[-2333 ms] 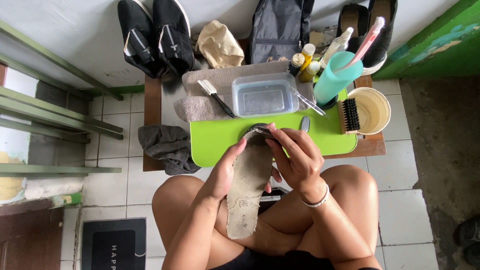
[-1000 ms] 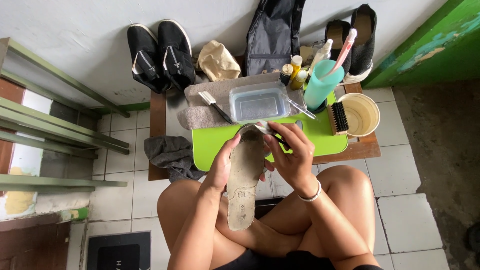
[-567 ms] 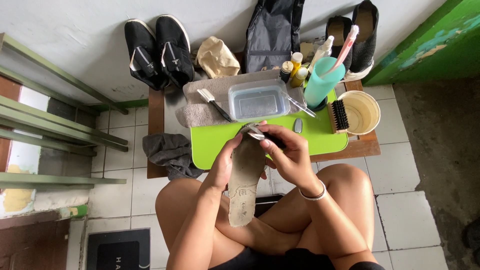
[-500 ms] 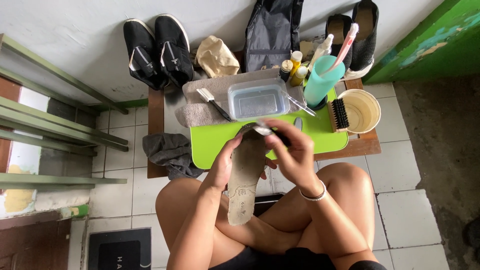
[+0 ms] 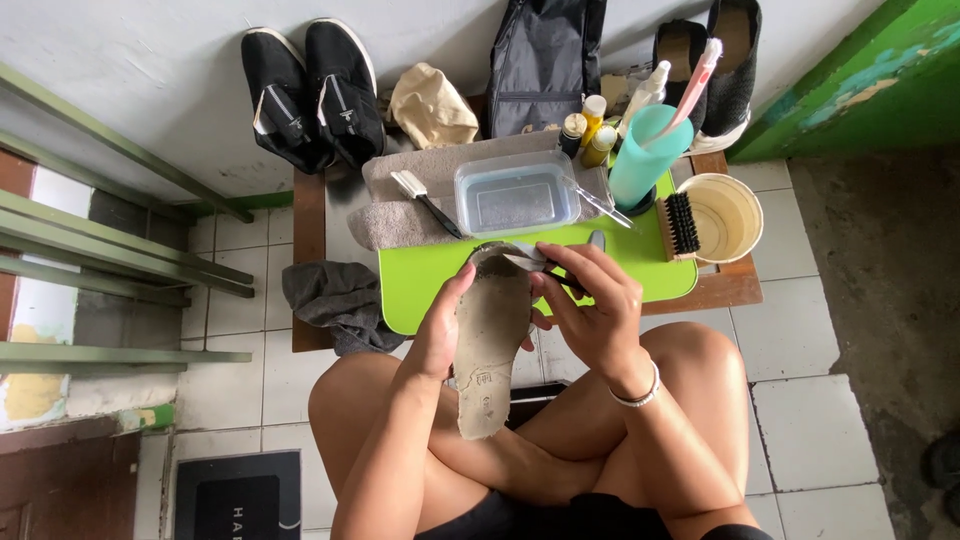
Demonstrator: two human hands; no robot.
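Head view: a worn grey insole point(image 5: 490, 355) is held upright over the lap, its toe end raised toward the bench point(image 5: 430, 285). The left hand point(image 5: 440, 335) is clasped along the insole's left edge, thumb laid on its face. The right hand point(image 5: 590, 305) is closed in a pinch on a slim dark-handled tool point(image 5: 540, 265), whose pale tip lies across the toe end; whether it is a blade or a scraper cannot be told.

For the work to go well, the insole would best be kept braced by the supporting grip close to the tip, so that the thin sheet does not flex away, and the tool kept at a shallow angle with short strokes directed away from the thumb.

The insole looks soft, matt and frayed at its edges, with a stained surface. Just beyond the grip lies a lime-green mat, smooth and flat, on the wooden bench. Farther out a clear plastic tub point(image 5: 515, 195) rests on a folded grey towel point(image 5: 395, 205), with a small white-headed brush point(image 5: 425, 200) to its left. Off to the right of the grip are a stiff black-bristled brush point(image 5: 682, 225) across a cream bowl point(image 5: 725, 215), a teal cup point(image 5: 645, 155) and small bottles point(image 5: 595, 130). Against the wall stand black shoes point(image 5: 315, 90); a dark rag point(image 5: 335, 300) is crumpled on the tiled floor.
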